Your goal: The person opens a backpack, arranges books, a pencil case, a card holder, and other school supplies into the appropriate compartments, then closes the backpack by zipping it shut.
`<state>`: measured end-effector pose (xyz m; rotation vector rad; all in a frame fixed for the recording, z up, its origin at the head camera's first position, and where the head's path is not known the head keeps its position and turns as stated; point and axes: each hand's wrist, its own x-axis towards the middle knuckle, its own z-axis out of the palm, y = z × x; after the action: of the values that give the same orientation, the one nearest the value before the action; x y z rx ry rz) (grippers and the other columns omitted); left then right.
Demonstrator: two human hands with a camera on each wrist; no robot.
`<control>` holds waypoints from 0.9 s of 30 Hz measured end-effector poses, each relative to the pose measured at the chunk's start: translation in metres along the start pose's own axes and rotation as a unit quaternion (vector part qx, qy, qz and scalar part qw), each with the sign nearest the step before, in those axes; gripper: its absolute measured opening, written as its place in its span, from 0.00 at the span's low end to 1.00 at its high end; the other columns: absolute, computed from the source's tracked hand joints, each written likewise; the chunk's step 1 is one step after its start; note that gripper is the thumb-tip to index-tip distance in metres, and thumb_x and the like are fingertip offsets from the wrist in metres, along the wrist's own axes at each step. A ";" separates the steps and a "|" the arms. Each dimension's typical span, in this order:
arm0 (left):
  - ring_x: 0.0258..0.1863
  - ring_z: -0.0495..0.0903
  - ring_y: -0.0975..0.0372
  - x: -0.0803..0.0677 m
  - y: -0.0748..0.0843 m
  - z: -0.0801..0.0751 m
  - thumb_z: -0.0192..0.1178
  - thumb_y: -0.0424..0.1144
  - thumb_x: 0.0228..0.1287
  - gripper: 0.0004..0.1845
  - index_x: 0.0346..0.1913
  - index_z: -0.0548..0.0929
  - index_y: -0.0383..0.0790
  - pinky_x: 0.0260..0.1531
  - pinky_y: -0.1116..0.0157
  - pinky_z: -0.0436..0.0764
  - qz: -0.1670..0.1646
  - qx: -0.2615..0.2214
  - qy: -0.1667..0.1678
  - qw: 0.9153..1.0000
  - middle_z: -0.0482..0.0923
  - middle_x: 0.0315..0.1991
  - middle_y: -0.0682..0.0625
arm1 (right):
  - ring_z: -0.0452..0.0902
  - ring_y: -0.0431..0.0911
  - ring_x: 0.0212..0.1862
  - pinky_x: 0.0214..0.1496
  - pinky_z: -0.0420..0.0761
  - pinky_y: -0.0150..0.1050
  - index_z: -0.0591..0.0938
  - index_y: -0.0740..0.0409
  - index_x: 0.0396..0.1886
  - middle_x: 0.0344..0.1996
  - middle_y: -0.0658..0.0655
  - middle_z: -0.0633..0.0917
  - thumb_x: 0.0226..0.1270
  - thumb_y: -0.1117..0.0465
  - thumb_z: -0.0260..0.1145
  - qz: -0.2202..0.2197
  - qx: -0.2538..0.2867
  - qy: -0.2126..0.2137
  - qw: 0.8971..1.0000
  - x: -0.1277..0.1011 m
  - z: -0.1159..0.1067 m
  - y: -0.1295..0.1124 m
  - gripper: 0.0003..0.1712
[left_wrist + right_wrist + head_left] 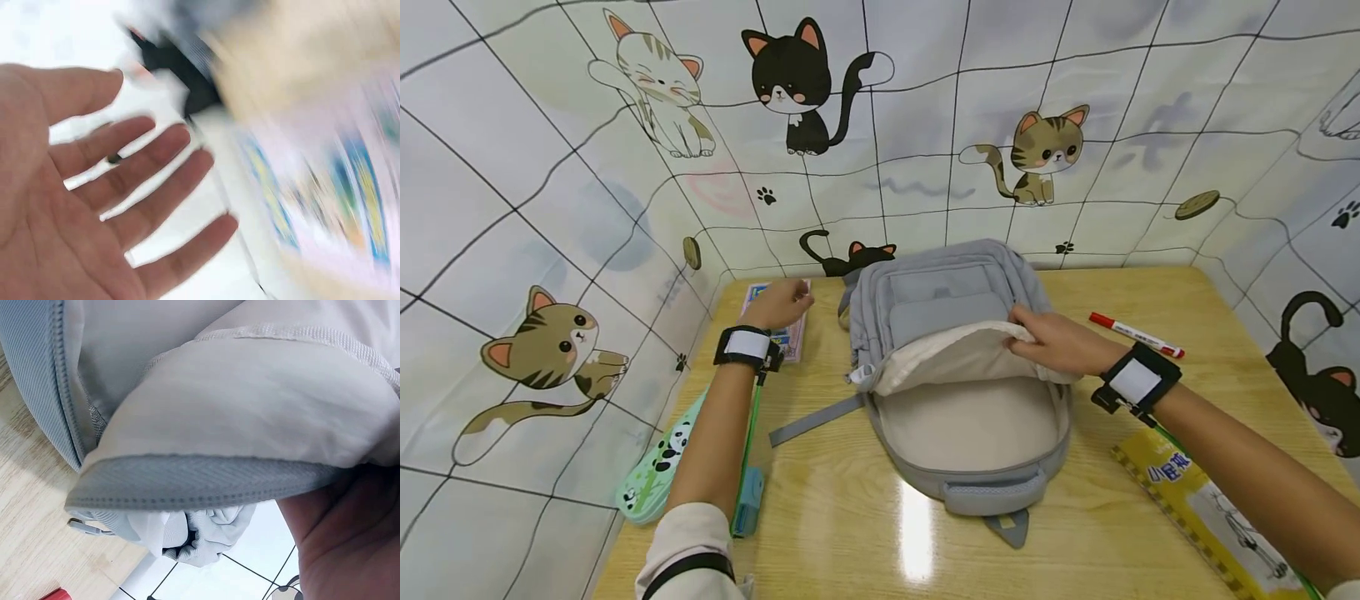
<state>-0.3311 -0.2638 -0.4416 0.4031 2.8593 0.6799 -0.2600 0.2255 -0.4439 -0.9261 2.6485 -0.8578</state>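
A grey backpack (943, 283) lies on the table with its main compartment unzipped and the pale lining showing. My right hand (1060, 340) grips the edge of its front flap (955, 354) and holds it raised. In the right wrist view, the flap's grey zipper edge (206, 481) runs into that hand (350, 544), whose fingertips are hidden behind the cloth. My left hand (775, 304) is over a pink, colourfully printed booklet or pack (793, 340) at the back left. Its fingers are spread and hold nothing in the left wrist view, where the pink item (319, 194) is blurred.
Right of the backpack lies a red-and-white marker (1137, 335), with a yellow book (1213, 517) nearer the front, partly under my right forearm. A green panda pencil case (655, 475) and a teal object (749, 500) flank my left forearm. Cat-print sheeting (925, 125) surrounds the wooden table (820, 517).
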 end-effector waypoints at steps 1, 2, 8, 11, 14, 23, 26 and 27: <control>0.65 0.79 0.38 0.003 -0.012 -0.003 0.49 0.43 0.85 0.26 0.71 0.73 0.24 0.66 0.42 0.77 -0.032 0.027 -0.004 0.999 0.77 0.67 0.28 | 0.69 0.38 0.22 0.27 0.69 0.34 0.73 0.52 0.47 0.23 0.47 0.74 0.84 0.55 0.62 -0.001 -0.002 0.002 1.000 -0.001 0.000 0.002 0.08; 0.66 0.77 0.36 0.006 -0.024 -0.006 0.48 0.43 0.85 0.28 0.72 0.71 0.22 0.67 0.41 0.77 -0.060 0.048 -0.009 0.997 0.75 0.68 0.26 | 0.69 0.37 0.22 0.27 0.69 0.34 0.73 0.52 0.47 0.23 0.47 0.74 0.84 0.55 0.62 -0.005 0.000 0.003 1.000 -0.001 0.001 0.002 0.08; 0.74 0.66 0.31 0.004 -0.062 -0.003 0.49 0.46 0.84 0.37 0.80 0.56 0.20 0.72 0.36 0.70 -0.217 0.081 -0.040 0.972 0.58 0.77 0.20 | 0.66 0.35 0.21 0.25 0.69 0.33 0.73 0.52 0.46 0.23 0.46 0.74 0.83 0.56 0.63 -0.020 0.007 0.002 1.000 -0.003 0.003 0.005 0.07; 0.77 0.59 0.29 0.004 -0.068 0.005 0.51 0.51 0.83 0.42 0.82 0.51 0.23 0.75 0.34 0.66 -0.262 0.070 -0.040 0.962 0.53 0.79 0.20 | 0.65 0.34 0.20 0.24 0.67 0.32 0.73 0.52 0.46 0.22 0.45 0.73 0.83 0.56 0.63 -0.019 0.006 0.002 1.000 -0.004 0.003 0.005 0.07; 0.79 0.53 0.27 0.005 -0.073 0.015 0.51 0.56 0.81 0.48 0.84 0.45 0.23 0.77 0.33 0.61 -0.291 0.062 -0.039 0.954 0.50 0.79 0.18 | 0.63 0.33 0.19 0.24 0.66 0.32 0.73 0.52 0.46 0.21 0.44 0.72 0.84 0.57 0.62 -0.021 0.004 0.001 1.000 -0.003 0.003 0.006 0.07; 0.80 0.49 0.26 0.018 -0.082 0.025 0.57 0.60 0.76 0.57 0.84 0.38 0.24 0.76 0.33 0.62 -0.331 0.058 -0.042 0.941 0.46 0.79 0.15 | 0.64 0.33 0.19 0.24 0.66 0.32 0.72 0.51 0.46 0.21 0.44 0.72 0.84 0.56 0.62 -0.018 -0.001 0.000 1.000 -0.003 0.004 0.009 0.07; 0.80 0.50 0.26 0.019 -0.083 0.025 0.59 0.60 0.74 0.58 0.83 0.39 0.23 0.75 0.32 0.63 -0.336 0.053 -0.035 0.940 0.46 0.78 0.15 | 0.65 0.34 0.20 0.24 0.67 0.32 0.73 0.52 0.46 0.21 0.44 0.73 0.84 0.56 0.62 -0.012 0.001 0.000 1.000 -0.004 0.004 0.007 0.07; 0.80 0.50 0.26 0.019 -0.083 0.026 0.60 0.60 0.74 0.59 0.83 0.39 0.23 0.75 0.32 0.63 -0.338 0.052 -0.034 0.939 0.46 0.78 0.15 | 0.65 0.34 0.20 0.25 0.67 0.32 0.73 0.52 0.46 0.22 0.45 0.73 0.84 0.56 0.62 -0.009 0.001 -0.002 1.000 -0.005 0.004 0.007 0.07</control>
<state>-0.3618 -0.3184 -0.5043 -0.5205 2.6947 0.3681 -0.2583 0.2310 -0.4516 -0.9511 2.6394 -0.8632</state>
